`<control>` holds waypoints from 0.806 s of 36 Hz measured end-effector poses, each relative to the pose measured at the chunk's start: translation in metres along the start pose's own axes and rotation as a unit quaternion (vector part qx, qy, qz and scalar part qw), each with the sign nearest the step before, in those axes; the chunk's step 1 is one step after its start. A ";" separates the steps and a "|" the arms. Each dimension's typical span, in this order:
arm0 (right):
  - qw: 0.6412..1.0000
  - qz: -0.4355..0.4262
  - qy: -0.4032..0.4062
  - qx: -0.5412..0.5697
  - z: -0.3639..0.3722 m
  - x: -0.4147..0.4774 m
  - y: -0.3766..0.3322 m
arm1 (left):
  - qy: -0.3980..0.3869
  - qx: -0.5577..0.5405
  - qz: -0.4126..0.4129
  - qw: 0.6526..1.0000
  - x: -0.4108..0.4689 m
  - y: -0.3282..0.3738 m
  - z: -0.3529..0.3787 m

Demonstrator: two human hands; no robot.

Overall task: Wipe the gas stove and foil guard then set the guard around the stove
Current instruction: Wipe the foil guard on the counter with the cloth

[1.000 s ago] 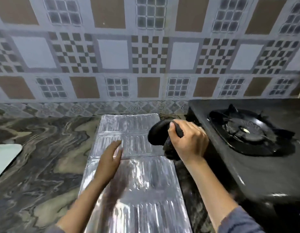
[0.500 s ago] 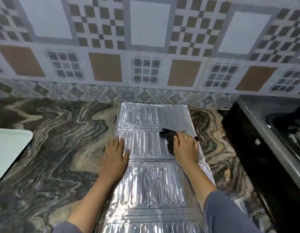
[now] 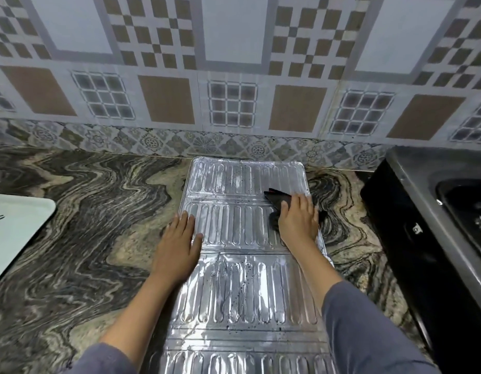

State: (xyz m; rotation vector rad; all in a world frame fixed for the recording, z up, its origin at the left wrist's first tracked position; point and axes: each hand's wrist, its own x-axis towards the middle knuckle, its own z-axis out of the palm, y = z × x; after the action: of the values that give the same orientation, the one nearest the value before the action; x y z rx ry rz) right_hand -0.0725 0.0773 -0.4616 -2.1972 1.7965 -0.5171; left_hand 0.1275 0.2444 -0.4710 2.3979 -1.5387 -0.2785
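The silver ribbed foil guard (image 3: 242,287) lies flat on the marbled counter, stretching from the wall towards me. My left hand (image 3: 178,244) rests flat on its left edge with fingers straight. My right hand (image 3: 297,221) presses a black cloth (image 3: 277,199) onto the guard's right side near the far end; the cloth pokes out beyond my fingers. Small dark specks dot the foil. The black gas stove (image 3: 433,211) stands at the right, partly cut off by the frame.
The patterned tile wall (image 3: 234,76) rises right behind the guard's far end. A pale tray (image 3: 15,225) sits at the left edge of the marbled counter (image 3: 85,225). The stove's dark side panel stands close to the guard's right edge.
My right hand brought the cloth from beside the stove down onto the foil and slid it towards the right edge. My view swung left, so the stove sits at the frame's edge.
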 end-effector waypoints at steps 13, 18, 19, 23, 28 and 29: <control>1.000 -0.013 0.006 -0.014 0.002 0.033 0.015 | 0.008 0.000 -0.001 1.000 0.001 0.001 0.002; 1.000 -0.001 0.016 -0.002 0.006 0.059 0.009 | 0.012 -0.005 0.003 1.000 0.001 0.002 0.002; 1.000 0.001 0.017 0.001 0.007 0.063 0.008 | 0.011 -0.006 0.003 1.000 0.002 0.001 0.002; 1.000 0.012 0.009 0.002 0.010 0.081 0.001 | 0.009 -0.008 0.001 1.000 0.002 0.000 0.004; 1.000 0.010 0.016 0.009 0.018 0.096 -0.013 | 0.012 -0.012 -0.003 1.000 0.002 0.000 0.003; 1.000 0.007 0.018 0.013 0.021 0.098 -0.017 | 0.013 -0.012 -0.003 1.000 0.002 0.000 0.003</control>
State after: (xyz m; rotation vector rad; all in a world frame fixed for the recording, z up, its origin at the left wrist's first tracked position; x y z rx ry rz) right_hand -0.0315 -0.0157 -0.4628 -2.1692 1.8121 -0.5764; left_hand 0.1272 0.2422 -0.4734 2.3787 -1.5083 -0.2649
